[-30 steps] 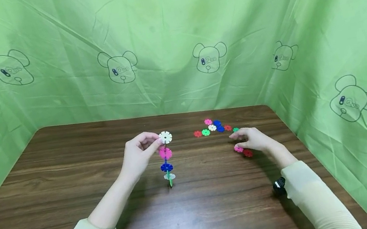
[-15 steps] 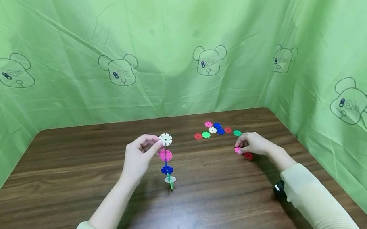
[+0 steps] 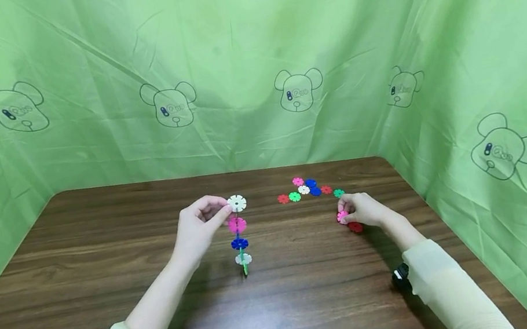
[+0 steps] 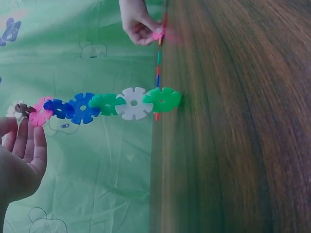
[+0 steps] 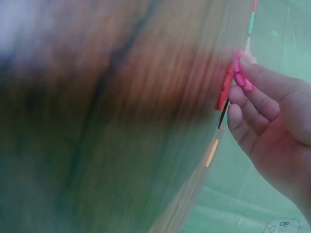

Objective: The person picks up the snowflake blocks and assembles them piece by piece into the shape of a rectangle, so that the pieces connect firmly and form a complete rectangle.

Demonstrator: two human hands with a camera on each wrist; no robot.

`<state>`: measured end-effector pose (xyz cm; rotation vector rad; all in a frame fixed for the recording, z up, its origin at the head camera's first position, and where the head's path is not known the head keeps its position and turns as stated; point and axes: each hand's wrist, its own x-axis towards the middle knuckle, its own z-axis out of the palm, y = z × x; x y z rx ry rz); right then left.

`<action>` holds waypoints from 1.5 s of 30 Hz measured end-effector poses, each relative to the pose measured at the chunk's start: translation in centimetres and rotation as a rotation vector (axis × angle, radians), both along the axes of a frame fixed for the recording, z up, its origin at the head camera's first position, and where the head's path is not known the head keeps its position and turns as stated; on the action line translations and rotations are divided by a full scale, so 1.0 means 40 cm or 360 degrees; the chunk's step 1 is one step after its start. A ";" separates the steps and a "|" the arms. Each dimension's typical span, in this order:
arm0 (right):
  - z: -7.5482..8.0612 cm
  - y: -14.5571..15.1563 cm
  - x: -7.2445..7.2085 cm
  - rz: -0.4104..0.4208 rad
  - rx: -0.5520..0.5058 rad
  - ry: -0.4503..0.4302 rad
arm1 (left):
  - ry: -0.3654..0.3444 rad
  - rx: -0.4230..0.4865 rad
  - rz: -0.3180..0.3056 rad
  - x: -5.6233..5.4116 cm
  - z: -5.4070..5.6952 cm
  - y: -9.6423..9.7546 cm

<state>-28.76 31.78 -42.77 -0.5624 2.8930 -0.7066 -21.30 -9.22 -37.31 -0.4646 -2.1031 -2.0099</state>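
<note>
My left hand (image 3: 195,226) pinches the white snowflake disc (image 3: 237,203) at the top of a chain of linked plastic discs. Below it run a brown disc (image 4: 23,108), a pink disc (image 3: 237,225), two blue ones, then green, white and green. The chain stands upright, its lowest green disc (image 4: 162,100) right at the tabletop. Over on the right, my right hand (image 3: 363,208) pinches a loose pink disc (image 3: 341,217) between thumb and fingers. A red disc (image 3: 355,227) lies just under that hand, partly covered by it.
Several loose discs lie scattered toward the back right, among them a pink disc (image 3: 297,181), a green disc (image 3: 294,196) and a red disc (image 3: 283,198). The brown wooden table (image 3: 99,252) ends against a green curtain (image 3: 237,134) at the back and sides.
My right hand, hovering above the loose pink disc earlier, has lowered and closed its fingertips on it. The left hand keeps its grip on the chain. The view tilts slightly.
</note>
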 end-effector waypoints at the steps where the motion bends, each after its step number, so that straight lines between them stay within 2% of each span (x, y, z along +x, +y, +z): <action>1: 0.001 -0.003 0.002 -0.0012 -0.0001 0.0000 | 0.0004 -0.0003 -0.0002 0.000 0.000 0.000; 6: 0.008 -0.018 0.008 -0.0041 -0.0034 0.0045 | -0.0009 0.0036 -0.0033 -0.002 -0.003 0.001; 10: 0.030 -0.043 0.017 -0.0059 -0.0239 0.0100 | -0.0007 0.0057 -0.0040 -0.002 -0.003 0.001; 13: 0.058 -0.072 0.030 -0.0064 -0.0379 0.0209 | 0.0003 0.0057 -0.0024 -0.002 0.000 0.002; 17: 0.104 -0.116 0.047 -0.0095 -0.0486 0.0425 | 0.0001 0.0049 -0.0005 0.000 0.005 0.002; 20: 0.133 -0.148 0.059 -0.0140 -0.0576 0.0538 | -0.0003 0.0020 0.0006 0.001 0.006 0.000; 21: 0.150 -0.163 0.071 -0.0154 -0.0614 0.0555 | 0.0001 0.0000 0.0010 0.007 0.014 0.001; 22: 0.167 -0.179 0.082 -0.0163 -0.0668 0.0557 | 0.0008 -0.0014 0.0011 0.013 0.022 0.001; 27: 0.251 -0.259 0.149 -0.0168 -0.0994 0.0479 | 0.0029 -0.0023 0.0001 0.012 0.025 0.002; 29: 0.262 -0.280 0.158 -0.0158 -0.1104 0.0457 | 0.0025 -0.0004 -0.0009 0.000 0.010 0.001; 32: 0.266 -0.309 0.163 -0.0155 -0.1242 0.0411 | 0.0034 0.0006 -0.0014 -0.002 0.010 0.000; 38: 0.244 -0.360 0.156 -0.0175 -0.1467 0.0259 | 0.0094 0.0006 -0.0007 -0.002 0.010 0.001; 45: 0.254 -0.427 0.171 -0.0044 -0.1659 0.0070 | 0.0120 0.0015 0.0026 0.000 0.015 0.004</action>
